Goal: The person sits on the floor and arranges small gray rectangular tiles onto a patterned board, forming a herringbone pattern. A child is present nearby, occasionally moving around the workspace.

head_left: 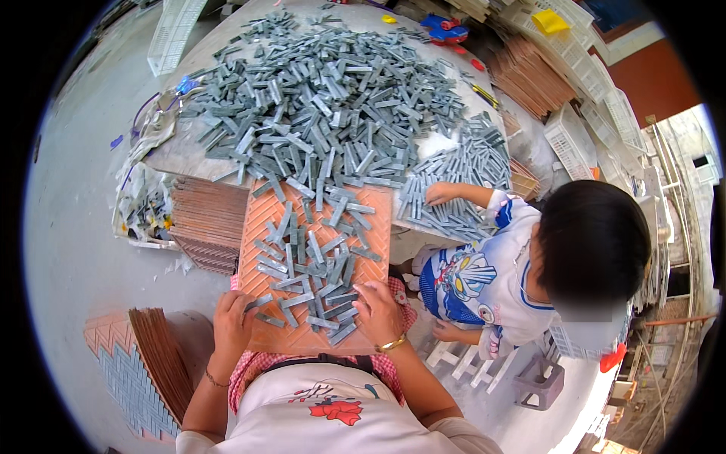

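An orange tray [257, 219] with a raised herringbone pattern lies before my body, its near edge against me. Loose grey stone strips [314, 253] are scattered over its middle at many angles. At the tray's left edge my left hand [232, 324] is closed, its fingertips on the end of one grey stone strip [259, 302]. My right hand [380, 314] rests by the right edge, fingers bent inward beside the ends of several strips; whether one is between them is hidden. A bracelet [392, 343] circles my right wrist.
A large heap of grey strips [325, 98] covers the table [170, 157] ahead. On the right, a child [484, 265] reaches a hand into a smaller pile [457, 174]. Stacked orange trays [208, 219] stand left; another stack [128, 371], its top filled with strips, stands lower left.
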The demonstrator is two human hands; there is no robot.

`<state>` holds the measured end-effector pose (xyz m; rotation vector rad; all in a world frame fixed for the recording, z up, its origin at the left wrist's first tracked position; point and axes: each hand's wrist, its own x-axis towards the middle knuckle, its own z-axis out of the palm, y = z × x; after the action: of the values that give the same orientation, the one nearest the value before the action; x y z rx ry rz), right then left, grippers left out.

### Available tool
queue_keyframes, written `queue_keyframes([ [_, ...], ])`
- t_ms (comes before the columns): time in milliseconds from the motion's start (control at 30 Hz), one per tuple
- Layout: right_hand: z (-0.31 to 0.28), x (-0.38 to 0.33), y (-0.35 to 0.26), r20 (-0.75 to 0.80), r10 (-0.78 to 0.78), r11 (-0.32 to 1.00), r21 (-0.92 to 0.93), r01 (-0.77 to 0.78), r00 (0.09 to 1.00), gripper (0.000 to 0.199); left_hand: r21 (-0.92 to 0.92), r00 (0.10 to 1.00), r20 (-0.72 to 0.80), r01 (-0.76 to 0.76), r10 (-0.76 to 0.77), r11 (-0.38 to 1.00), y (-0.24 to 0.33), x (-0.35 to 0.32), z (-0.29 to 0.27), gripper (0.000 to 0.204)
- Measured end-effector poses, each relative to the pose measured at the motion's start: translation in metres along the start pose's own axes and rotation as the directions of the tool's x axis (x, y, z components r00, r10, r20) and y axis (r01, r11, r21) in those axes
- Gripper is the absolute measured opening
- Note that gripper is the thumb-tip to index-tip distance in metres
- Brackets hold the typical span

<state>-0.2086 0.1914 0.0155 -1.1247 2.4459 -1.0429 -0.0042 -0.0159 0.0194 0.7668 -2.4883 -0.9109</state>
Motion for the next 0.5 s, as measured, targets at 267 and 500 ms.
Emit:
queue_keyframes([
  [267, 0.009, 0.010, 0.017, 0.018, -0.149, 0.989, 0.009, 0.149, 0.989, 0.031, -0.020, 0.995, 0.027, 0.098, -0.097, 0.995, -0.006, -0.005, 0.014, 0.023],
  [500, 0.016, 0.010, 0.022, -0.046, -0.206, 0.976, 0.059, 0.208, 0.978, 0.025, -0.042, 0.997, 0.025, 0.076, -0.075, 0.996, -0.002, -0.001, 0.011, 0.023],
])
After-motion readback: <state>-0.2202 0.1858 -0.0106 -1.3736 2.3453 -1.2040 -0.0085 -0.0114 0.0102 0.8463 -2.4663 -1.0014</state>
